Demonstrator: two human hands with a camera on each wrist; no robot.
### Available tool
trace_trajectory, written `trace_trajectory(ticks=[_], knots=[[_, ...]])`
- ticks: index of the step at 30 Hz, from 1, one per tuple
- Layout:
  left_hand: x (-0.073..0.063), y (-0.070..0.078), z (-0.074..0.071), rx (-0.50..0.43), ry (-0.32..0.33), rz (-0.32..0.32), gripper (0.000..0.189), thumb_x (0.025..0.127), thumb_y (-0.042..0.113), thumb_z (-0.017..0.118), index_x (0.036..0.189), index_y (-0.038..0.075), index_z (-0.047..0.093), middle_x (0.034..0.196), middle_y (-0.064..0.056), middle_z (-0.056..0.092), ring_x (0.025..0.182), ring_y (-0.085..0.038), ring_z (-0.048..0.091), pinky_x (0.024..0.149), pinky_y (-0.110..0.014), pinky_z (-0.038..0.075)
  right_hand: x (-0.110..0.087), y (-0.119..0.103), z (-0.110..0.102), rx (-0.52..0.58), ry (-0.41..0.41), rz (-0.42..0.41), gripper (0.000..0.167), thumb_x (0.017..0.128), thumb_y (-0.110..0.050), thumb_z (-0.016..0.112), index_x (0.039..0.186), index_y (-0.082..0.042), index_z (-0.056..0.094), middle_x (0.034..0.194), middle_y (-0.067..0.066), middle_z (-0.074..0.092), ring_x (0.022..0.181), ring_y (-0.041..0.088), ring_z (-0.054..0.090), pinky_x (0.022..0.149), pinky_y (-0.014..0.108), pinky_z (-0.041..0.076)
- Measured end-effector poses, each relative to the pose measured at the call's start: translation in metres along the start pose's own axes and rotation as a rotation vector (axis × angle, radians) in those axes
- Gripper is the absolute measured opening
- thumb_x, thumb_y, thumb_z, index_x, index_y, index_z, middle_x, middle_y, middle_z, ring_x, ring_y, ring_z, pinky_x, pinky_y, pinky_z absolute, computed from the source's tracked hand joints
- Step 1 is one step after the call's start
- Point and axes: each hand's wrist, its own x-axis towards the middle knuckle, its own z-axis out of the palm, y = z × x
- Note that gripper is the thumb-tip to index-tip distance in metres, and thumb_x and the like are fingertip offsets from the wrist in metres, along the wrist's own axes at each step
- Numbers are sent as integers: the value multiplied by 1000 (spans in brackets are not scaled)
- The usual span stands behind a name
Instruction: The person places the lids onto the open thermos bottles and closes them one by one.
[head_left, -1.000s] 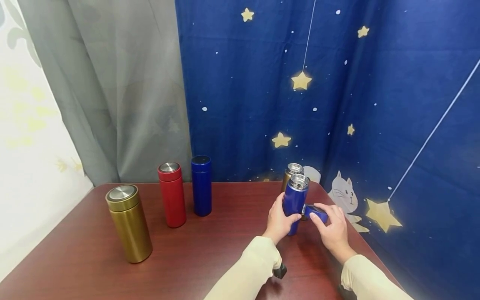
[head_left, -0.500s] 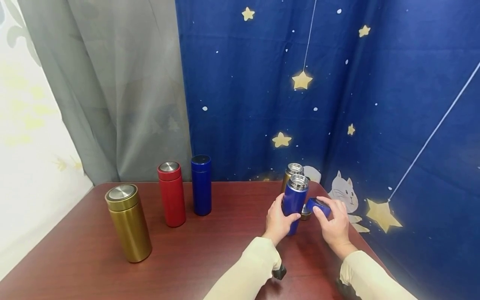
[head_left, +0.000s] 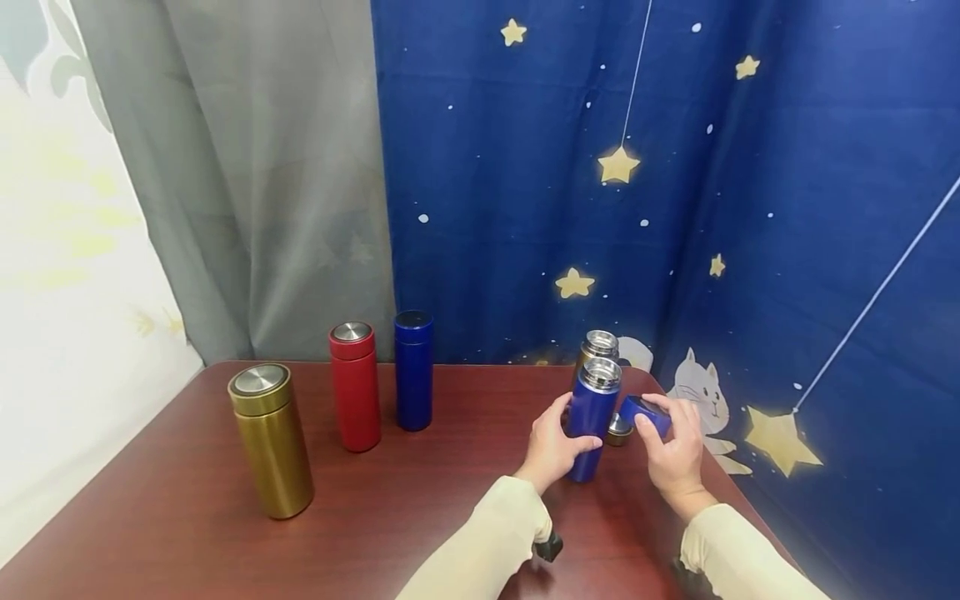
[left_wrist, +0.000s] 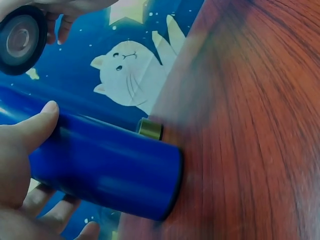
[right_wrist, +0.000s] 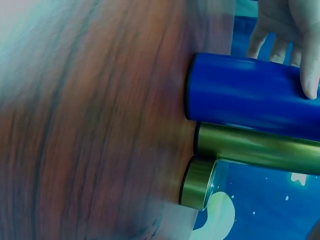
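My left hand grips an uncapped blue thermos bottle, thumb on the near side and fingers curled round the far side. The bottle stands upright, its bare steel mouth facing up. To its right, my right hand pinches a blue lid between thumb and fingers, apart from the bottle. The lid's dark-rimmed underside faces the left wrist camera. Behind the blue bottle stands an uncapped gold thermos bottle, mostly hidden in the head view. Its gold lid rests on the table beside it.
On the left of the brown table stand three capped thermos bottles: gold, red and blue. A grey curtain and a starry blue curtain hang behind. The table's right edge lies close to my right hand.
My right hand has moved the blue lid slightly right and turned its top upward, uncovering the gold lid. My left hand keeps its hold. The head view has shifted slightly.
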Motion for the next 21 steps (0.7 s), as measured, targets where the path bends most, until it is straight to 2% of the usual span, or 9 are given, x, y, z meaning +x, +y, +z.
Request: trace_trajectory(ticks=[7,13,21], knots=[[-3,-4,-11,-45,-59,6,77,72,27,88,139,16,52,117,-3,65,102,-20,64,87,-36,52,-1,-6,5,45,51,-29,32,77,-17,67,105,-1,70,91,17,60,87,21,43,73,30,30],[-4,-4,-23,-31,-111,26,78,74,27,86,141,13,49,119,-6,64,103,-23,64,87,-39,53,-1,-9,9,77,78,-37,34,77,-15,67,107,1,69,92,20,60,87,25,43,73,31,30],[-5,-7,-35,-17,-148,27,80,74,29,86,143,13,48,120,-5,64,105,-22,64,88,-39,52,-2,-20,13,83,33,23,32,81,-15,64,110,0,67,95,17,59,93,20,44,78,26,32]])
